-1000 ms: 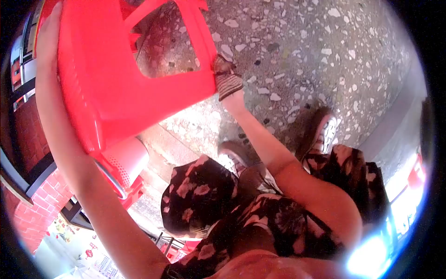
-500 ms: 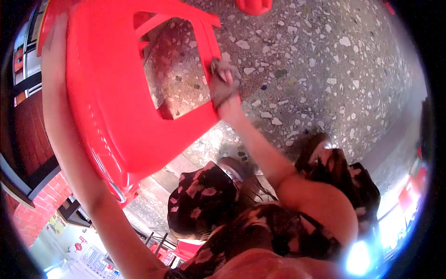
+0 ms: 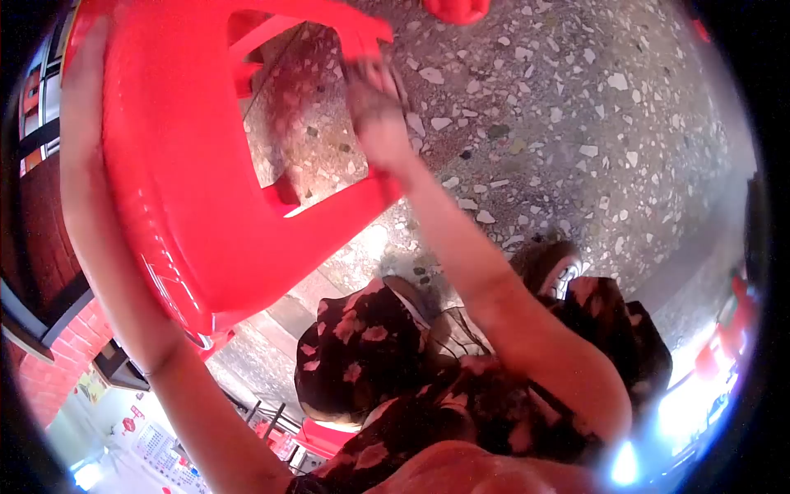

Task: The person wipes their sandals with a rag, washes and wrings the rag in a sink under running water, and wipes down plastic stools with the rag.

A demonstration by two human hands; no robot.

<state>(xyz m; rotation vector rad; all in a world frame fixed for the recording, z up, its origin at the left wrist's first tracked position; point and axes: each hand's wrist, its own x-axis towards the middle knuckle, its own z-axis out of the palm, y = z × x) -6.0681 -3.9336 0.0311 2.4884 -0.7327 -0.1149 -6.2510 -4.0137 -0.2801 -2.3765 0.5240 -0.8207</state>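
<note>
A red plastic stool [image 3: 164, 165] fills the left of the head view, its smooth panel towards me and a large opening between its legs. My left hand [image 3: 86, 53] lies along the stool's far left side, fingers stretched out flat against it and somewhat blurred. On the stool's leg, beside the opening, is my right hand [image 3: 374, 107]. It is closed around a dark, cloth-like thing [image 3: 358, 82] pressed to the red plastic. Motion blur hides its exact shape and the separate fingers.
Speckled stone floor [image 3: 559, 148] spreads to the right. Another red object [image 3: 457, 8] is at the top edge. My shoes and dark patterned clothing [image 3: 354, 354] are below. Dark furniture [image 3: 41, 214] and red brickwork [image 3: 74, 354] stand at the left.
My right hand has slid up and slightly left along the stool's leg with the dark cloth-like thing. The stool and my left arm have shifted slightly left in view.
</note>
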